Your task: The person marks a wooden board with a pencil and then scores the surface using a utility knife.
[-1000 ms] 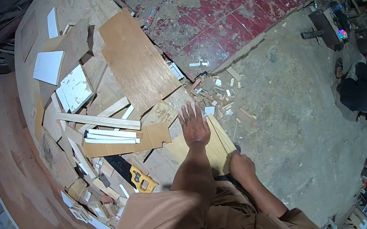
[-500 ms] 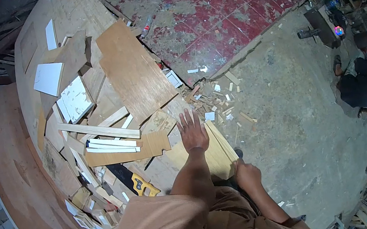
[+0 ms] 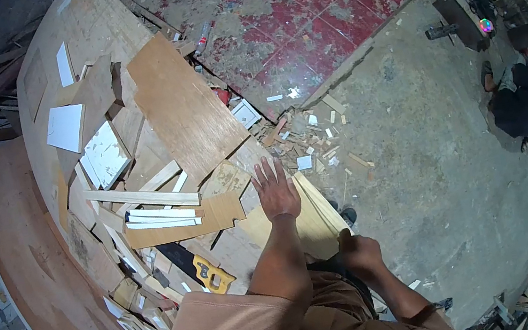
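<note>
My left hand [image 3: 278,196] lies flat with fingers spread on a pale wooden board [image 3: 318,225] at the near edge of the work surface. Close to the board's right-hand corner is my right hand [image 3: 362,253], its fingers curled into a fist and slightly blurred. What it grips, if anything, is hidden. To the left of my left forearm rests a handsaw [image 3: 213,274] with a yellow handle and dark blade. Past it, several white strips [image 3: 164,218] lie on a brown notched panel [image 3: 221,212].
A larger brown plywood sheet [image 3: 187,108] and white-faced offcuts [image 3: 106,156] cover the work surface. Small wood scraps [image 3: 303,147] litter the concrete floor [image 3: 415,138]. Another person [image 3: 523,105] crouches at the far right. A red tiled floor [image 3: 309,22] lies beyond.
My right hand has shifted slightly right and down, a little off the board's edge. My left hand stays flat on the board. The whole view has tilted slightly.
</note>
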`<state>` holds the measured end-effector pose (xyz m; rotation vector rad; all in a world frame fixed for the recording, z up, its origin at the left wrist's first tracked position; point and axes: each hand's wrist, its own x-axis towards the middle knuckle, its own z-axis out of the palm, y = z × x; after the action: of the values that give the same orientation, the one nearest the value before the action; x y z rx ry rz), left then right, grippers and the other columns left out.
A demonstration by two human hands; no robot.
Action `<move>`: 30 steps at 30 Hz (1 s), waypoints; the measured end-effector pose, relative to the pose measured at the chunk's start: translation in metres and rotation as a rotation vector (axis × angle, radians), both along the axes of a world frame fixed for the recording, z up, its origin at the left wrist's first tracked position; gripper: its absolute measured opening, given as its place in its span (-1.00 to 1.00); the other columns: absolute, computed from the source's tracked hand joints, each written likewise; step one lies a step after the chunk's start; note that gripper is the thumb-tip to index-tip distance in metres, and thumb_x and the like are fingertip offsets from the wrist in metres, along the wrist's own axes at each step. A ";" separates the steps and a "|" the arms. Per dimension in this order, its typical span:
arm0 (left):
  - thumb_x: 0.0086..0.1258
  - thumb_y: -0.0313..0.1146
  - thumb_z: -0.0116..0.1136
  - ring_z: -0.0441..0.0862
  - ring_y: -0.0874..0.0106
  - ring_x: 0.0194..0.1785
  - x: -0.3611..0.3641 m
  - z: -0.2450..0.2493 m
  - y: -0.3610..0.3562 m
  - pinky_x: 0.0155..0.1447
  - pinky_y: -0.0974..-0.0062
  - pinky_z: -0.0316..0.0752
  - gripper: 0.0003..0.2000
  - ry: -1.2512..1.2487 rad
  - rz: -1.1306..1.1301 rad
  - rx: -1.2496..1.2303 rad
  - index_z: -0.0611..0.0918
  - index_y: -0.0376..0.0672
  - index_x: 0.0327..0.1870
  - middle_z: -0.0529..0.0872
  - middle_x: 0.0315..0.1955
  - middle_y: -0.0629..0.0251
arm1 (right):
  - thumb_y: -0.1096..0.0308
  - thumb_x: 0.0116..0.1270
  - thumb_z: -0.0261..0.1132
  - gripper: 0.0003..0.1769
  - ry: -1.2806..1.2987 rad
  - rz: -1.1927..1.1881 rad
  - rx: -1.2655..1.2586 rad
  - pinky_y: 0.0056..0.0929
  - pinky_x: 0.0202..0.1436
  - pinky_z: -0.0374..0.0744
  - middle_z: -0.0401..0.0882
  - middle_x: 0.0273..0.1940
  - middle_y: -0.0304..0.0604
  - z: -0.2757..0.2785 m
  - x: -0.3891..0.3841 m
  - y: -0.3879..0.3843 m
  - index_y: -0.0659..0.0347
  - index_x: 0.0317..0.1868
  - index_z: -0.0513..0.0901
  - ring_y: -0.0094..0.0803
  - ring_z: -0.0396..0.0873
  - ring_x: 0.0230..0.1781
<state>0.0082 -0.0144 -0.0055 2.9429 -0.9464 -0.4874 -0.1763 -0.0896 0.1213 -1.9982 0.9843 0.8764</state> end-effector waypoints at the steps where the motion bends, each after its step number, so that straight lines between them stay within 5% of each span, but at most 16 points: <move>1: 0.48 -0.17 -0.18 -0.25 -0.02 0.60 0.000 -0.001 0.000 0.59 -0.03 -0.30 -0.37 0.005 0.002 -0.014 0.07 -0.12 0.55 -0.13 0.56 0.03 | 0.09 0.48 -0.11 -0.56 0.054 -0.030 0.023 0.10 -0.09 0.58 0.68 -0.30 0.19 0.008 -0.002 0.001 0.28 -0.15 0.56 0.15 0.66 -0.19; 5: 0.48 -0.17 -0.19 -0.24 -0.02 0.60 0.000 -0.001 0.001 0.58 -0.04 -0.29 -0.37 0.014 0.004 -0.020 0.07 -0.12 0.54 -0.13 0.56 0.03 | 0.17 0.46 -0.05 -0.65 0.110 -0.091 -0.027 0.09 -0.11 0.58 0.68 -0.33 0.16 0.029 0.020 -0.003 0.28 -0.17 0.54 0.16 0.66 -0.21; 7: 0.48 -0.17 -0.19 -0.24 -0.02 0.60 0.000 0.000 0.000 0.58 -0.05 -0.29 -0.37 0.024 0.011 -0.027 0.07 -0.12 0.55 -0.13 0.56 0.03 | 0.30 0.39 0.03 -0.77 -0.194 -0.065 -0.070 0.05 -0.25 0.60 0.66 -0.39 0.19 0.008 0.027 -0.003 0.29 -0.28 0.52 0.15 0.67 -0.28; 9: 0.48 -0.17 -0.18 -0.23 -0.02 0.60 0.001 -0.001 0.000 0.58 -0.05 -0.29 -0.37 0.034 0.019 -0.026 0.06 -0.12 0.55 -0.13 0.56 0.03 | 0.38 0.29 0.11 -0.86 -0.374 0.093 -0.283 -0.02 -0.43 0.58 0.64 -0.45 0.22 -0.070 0.041 0.013 0.28 -0.36 0.49 0.10 0.68 -0.40; 11: 0.47 -0.17 -0.17 -0.23 -0.02 0.60 0.000 -0.002 0.001 0.58 -0.06 -0.29 -0.36 0.025 0.011 -0.022 0.05 -0.10 0.55 -0.13 0.56 0.04 | 0.40 0.29 0.10 -0.87 -0.597 0.300 -0.727 -0.15 -0.56 0.57 0.56 -0.62 0.00 -0.106 0.072 0.019 0.19 -0.43 0.49 -0.08 0.63 -0.63; 15: 0.47 -0.17 -0.15 -0.22 -0.02 0.60 0.001 -0.004 0.003 0.58 -0.06 -0.29 -0.36 0.065 0.017 -0.034 0.06 -0.10 0.55 -0.12 0.56 0.04 | 0.40 0.24 0.14 -0.89 -0.361 0.054 -0.488 -0.17 -0.54 0.56 0.57 -0.57 -0.09 -0.110 0.105 0.014 0.15 -0.46 0.49 -0.14 0.62 -0.60; 18: 0.45 -0.22 -0.16 -0.19 -0.08 0.58 0.001 -0.004 0.002 0.57 -0.11 -0.27 -0.34 0.031 0.002 -0.052 0.02 -0.16 0.55 -0.10 0.54 -0.04 | 0.35 0.34 0.10 -0.86 -0.414 0.141 -0.413 -0.07 -0.44 0.61 0.66 -0.46 0.07 -0.090 0.066 0.009 0.21 -0.34 0.52 0.00 0.70 -0.44; 20: 0.46 -0.22 -0.17 -0.19 -0.09 0.58 0.001 -0.004 0.003 0.56 -0.11 -0.27 -0.35 0.035 0.003 -0.058 0.02 -0.15 0.55 -0.09 0.54 -0.04 | 0.34 0.41 0.01 -0.80 -0.294 -0.024 -0.170 0.04 -0.34 0.62 0.67 -0.43 0.21 -0.071 0.041 0.012 0.31 -0.20 0.48 0.12 0.70 -0.39; 26: 0.47 -0.17 -0.16 -0.22 -0.03 0.60 0.002 -0.003 0.002 0.57 -0.11 -0.25 -0.38 0.051 0.019 -0.057 0.10 -0.13 0.53 -0.10 0.55 0.01 | 0.32 0.38 0.02 -0.77 -0.014 -0.024 -0.108 0.10 -0.25 0.60 0.65 -0.42 0.25 -0.026 0.021 0.017 0.33 -0.15 0.46 0.20 0.67 -0.33; 30: 0.47 -0.20 -0.19 -0.20 -0.08 0.58 0.001 -0.005 0.003 0.56 -0.12 -0.27 -0.37 0.045 -0.001 -0.080 0.06 -0.16 0.54 -0.12 0.55 -0.04 | 0.29 0.41 0.00 -0.74 -0.121 0.095 -0.091 0.13 -0.21 0.59 0.64 -0.40 0.27 -0.066 0.030 0.024 0.34 -0.14 0.46 0.19 0.67 -0.30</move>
<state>0.0095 -0.0111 -0.0102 2.8485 -0.9397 -0.5006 -0.1467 -0.0652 0.0556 -2.1628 0.8812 0.7631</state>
